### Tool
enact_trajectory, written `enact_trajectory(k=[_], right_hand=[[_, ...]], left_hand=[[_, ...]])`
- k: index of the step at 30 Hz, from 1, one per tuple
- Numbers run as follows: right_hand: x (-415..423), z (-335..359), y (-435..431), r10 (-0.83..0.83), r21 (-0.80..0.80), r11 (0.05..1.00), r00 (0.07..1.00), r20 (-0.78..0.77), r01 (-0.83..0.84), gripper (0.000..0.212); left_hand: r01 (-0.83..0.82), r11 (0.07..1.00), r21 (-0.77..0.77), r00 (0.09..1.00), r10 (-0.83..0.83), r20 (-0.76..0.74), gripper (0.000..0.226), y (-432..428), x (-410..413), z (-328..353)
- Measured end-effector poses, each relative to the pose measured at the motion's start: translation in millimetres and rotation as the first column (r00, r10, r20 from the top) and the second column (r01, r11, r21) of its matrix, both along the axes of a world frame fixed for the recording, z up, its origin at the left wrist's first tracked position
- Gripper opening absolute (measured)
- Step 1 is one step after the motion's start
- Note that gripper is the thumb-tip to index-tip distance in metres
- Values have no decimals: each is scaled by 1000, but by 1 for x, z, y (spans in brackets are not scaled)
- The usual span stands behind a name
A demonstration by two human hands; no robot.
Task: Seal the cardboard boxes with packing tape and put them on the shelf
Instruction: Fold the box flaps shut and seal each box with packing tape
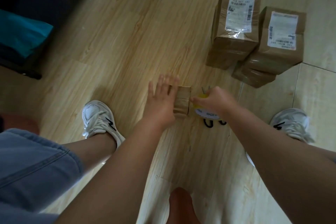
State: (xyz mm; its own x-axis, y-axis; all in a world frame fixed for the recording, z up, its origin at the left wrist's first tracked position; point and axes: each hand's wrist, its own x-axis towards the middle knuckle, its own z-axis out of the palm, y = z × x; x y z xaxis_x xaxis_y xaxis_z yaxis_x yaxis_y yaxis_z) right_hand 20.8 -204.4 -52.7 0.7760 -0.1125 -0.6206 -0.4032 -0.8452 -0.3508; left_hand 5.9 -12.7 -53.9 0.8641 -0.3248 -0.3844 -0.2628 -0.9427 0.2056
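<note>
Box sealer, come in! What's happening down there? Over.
Left hand flat on small box. Right hand grips tape roll against it. Scissors lie under the roll; taped boxes beyond.

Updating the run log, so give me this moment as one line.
step: taping small box | left hand: flat on box | right hand: holds tape roll beside box | scissors: on floor

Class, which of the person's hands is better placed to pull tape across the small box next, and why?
Probably the right. The right hand grips the tape roll at the right edge of the small box, while the left hand lies flat on that box, holding it steady.
</note>
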Motion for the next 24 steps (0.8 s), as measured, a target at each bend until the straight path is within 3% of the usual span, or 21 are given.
enact_trajectory(k=[3,11,17,24], right_hand=[[-1,-5,2,-6,-31,999,1000,12,7,58],[-7,-10,4,-60,-19,998,998,-13,60,57],[-11,-8,14,19,10,1000,1000,18,-19,53],[-9,7,15,35,142,989,998,46,-41,51]], left_hand=[[94,993,75,994,-98,40,104,-13,-9,-14],[74,985,153,996,-82,45,100,-21,-7,-17],[41,975,217,995,-58,75,98,-35,-19,-6],[-39,998,42,999,39,0,100,-14,4,12]])
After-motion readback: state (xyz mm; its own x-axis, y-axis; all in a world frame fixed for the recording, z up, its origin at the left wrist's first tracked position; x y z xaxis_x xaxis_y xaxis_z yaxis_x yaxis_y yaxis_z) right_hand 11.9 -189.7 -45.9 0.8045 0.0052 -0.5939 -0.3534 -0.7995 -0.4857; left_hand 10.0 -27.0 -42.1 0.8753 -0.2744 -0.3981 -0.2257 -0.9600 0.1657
